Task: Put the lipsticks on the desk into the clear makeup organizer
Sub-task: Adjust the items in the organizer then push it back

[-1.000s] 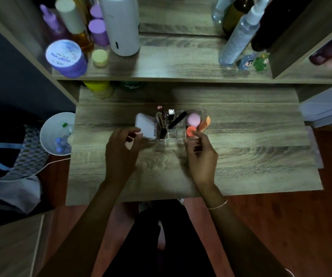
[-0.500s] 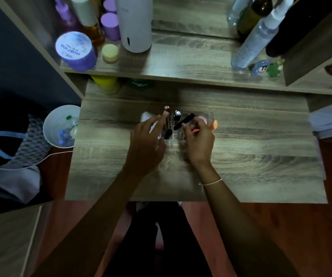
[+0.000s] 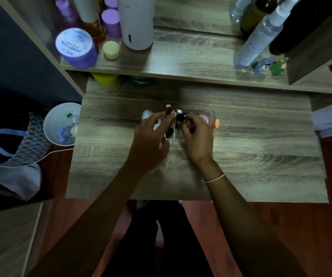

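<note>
The clear makeup organizer stands at the middle of the wooden desk, mostly hidden behind both hands. A dark red lipstick stands upright in its left part, and the thumb and fingers of my left hand pinch it. Beside it a black lipstick with a round silver top stands upright, with the fingertips of my right hand closed on it. A pink sponge and an orange sponge sit in the organizer's right part. A white item shows behind my left fingers.
The shelf above the desk carries a purple jar, a tall white bottle, a small yellow jar and a clear spray bottle. A white bin stands left of the desk beside a bag. My legs are under the front edge.
Both hands moved forward from the organizer's front onto the lipsticks standing in it. The slanted black stick seen earlier is now hidden by my right hand.
</note>
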